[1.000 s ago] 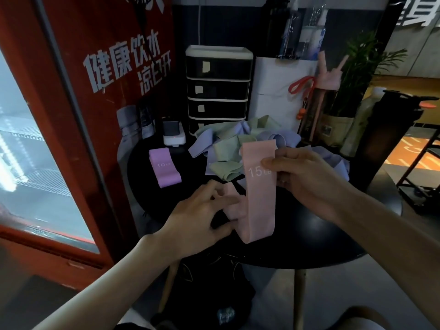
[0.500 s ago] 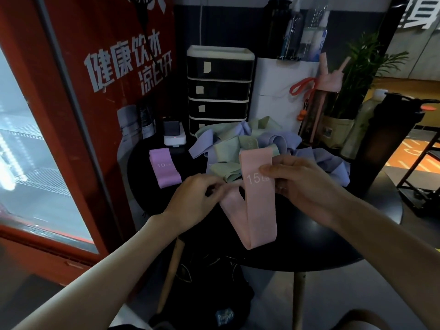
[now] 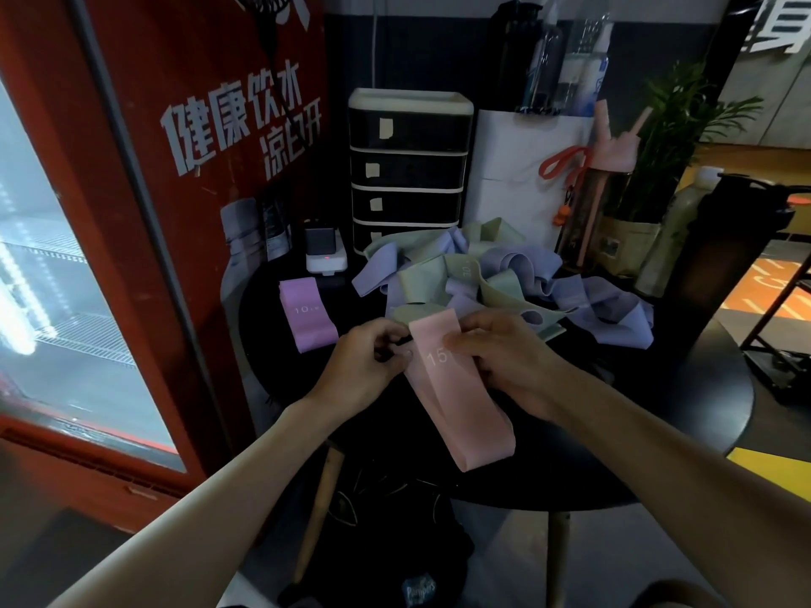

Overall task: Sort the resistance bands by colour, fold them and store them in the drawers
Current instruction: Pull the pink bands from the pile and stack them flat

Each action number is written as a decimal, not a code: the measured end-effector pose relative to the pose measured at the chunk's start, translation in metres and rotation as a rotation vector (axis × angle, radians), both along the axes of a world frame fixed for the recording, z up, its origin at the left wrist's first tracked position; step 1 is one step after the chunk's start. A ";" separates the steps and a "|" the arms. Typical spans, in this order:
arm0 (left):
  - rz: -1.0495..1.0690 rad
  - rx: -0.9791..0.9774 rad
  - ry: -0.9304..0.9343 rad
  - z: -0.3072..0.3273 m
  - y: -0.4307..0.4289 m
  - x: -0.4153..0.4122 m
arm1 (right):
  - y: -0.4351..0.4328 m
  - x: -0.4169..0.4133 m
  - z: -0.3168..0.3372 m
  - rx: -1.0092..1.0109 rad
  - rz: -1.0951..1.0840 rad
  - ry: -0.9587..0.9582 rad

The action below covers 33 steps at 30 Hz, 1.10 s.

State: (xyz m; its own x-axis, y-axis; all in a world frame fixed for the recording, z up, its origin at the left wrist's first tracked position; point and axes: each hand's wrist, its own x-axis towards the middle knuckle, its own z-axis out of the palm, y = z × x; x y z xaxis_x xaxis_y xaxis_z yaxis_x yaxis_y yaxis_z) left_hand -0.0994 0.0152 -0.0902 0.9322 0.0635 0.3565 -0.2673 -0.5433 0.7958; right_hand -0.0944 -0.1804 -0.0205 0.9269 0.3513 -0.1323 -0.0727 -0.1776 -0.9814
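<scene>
A pink resistance band (image 3: pixel 461 405) marked 15 hangs doubled over above the black round table (image 3: pixel 684 414). My left hand (image 3: pixel 364 370) pinches its upper left edge and my right hand (image 3: pixel 509 366) grips its upper right edge. Behind my hands lies a tangled pile of lilac and pale green bands (image 3: pixel 487 283). A folded purple band (image 3: pixel 307 313) marked 10 lies flat on the table's left side. The black drawer unit (image 3: pixel 410 168) with cream trim stands at the back, all its drawers closed.
A red drinks fridge (image 3: pixel 131 212) fills the left. A small white device (image 3: pixel 325 254) sits beside the drawers. A white box (image 3: pixel 518 168), bottles, a pink bottle (image 3: pixel 612 155) and a potted plant (image 3: pixel 667 138) crowd the back right. A dark bag (image 3: pixel 386 541) lies under the table.
Both hands have come together at the top of the pink band and lowered it toward the table; the band's loose left end has been brought up against the right part.
</scene>
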 end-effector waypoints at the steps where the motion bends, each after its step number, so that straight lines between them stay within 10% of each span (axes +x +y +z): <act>1: -0.008 -0.021 0.005 0.001 0.000 -0.001 | 0.003 0.001 0.000 -0.021 -0.010 -0.004; 18: -0.055 -0.338 0.118 0.020 -0.007 -0.014 | 0.020 0.012 -0.017 -0.195 -0.072 -0.168; 33: -0.004 -0.009 0.072 0.008 -0.006 -0.004 | 0.014 0.002 -0.020 -0.296 -0.064 -0.218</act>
